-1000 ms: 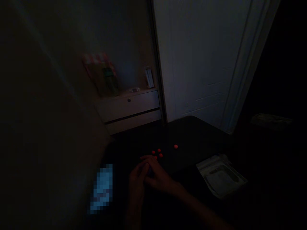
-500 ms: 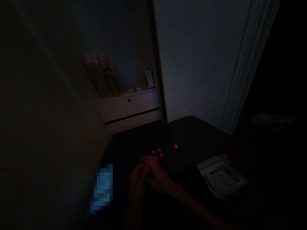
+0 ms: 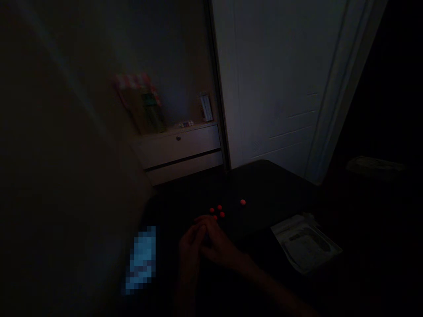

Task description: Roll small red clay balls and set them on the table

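In the dim head view my left hand (image 3: 190,244) and my right hand (image 3: 214,240) meet over the near part of a dark table (image 3: 264,185). Their fingers are bent and pressed together, and whatever lies between them is hidden in shadow. Just beyond the fingertips sits a cluster of several small red balls (image 3: 220,207), the nearest partly covered by my right hand. A lighter, pinkish ball (image 3: 243,202) rests apart from them, to the right.
A clear-looking flat packet (image 3: 306,244) lies right of my right forearm. At lower left glows a pixelated bright patch (image 3: 142,259). Behind the table stand a drawer unit (image 3: 185,145), holding a green-capped container (image 3: 152,110), and a white door (image 3: 271,79).
My fingers have shifted very slightly while staying together. The balls and the packet have stayed in place, and the picture is a little darker.
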The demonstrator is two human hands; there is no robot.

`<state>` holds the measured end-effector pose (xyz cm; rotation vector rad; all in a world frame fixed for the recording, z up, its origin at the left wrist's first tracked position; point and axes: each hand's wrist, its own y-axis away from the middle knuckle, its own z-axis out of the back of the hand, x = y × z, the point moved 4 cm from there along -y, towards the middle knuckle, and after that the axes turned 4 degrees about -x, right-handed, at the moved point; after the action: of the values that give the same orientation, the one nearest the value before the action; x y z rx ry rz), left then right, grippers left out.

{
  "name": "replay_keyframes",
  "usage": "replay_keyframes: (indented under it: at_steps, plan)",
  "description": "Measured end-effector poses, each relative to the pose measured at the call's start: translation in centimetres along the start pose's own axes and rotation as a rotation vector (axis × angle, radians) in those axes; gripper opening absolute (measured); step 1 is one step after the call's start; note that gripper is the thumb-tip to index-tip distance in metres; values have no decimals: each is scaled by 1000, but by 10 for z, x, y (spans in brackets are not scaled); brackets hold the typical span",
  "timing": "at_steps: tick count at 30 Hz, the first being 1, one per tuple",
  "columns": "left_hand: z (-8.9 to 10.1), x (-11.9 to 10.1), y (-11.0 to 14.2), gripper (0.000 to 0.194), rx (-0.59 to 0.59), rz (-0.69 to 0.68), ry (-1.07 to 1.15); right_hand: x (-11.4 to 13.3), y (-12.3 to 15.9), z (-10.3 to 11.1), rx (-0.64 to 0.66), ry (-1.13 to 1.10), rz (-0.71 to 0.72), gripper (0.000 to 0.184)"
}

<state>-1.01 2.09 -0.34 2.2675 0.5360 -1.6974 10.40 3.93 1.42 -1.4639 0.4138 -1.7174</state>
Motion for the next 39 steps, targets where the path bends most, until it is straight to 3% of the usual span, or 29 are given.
replay_keyframes:
  at_steps: [15, 24, 34, 39]
  plan:
    - [6, 8, -4, 55, -14, -84, -113, 5, -4, 9, -54, -24, -104, 33]
    - [7, 2, -2, 57, -23, -129, -139, 7, 1, 13, -41, -41, -133, 64]
    - [0, -4, 2, 58, -61, -157, -116, 4, 3, 15, -116, -78, -163, 34]
    - [1, -7, 4, 50, -66, -175, -86, 5, 0, 15, -149, -51, -168, 28]
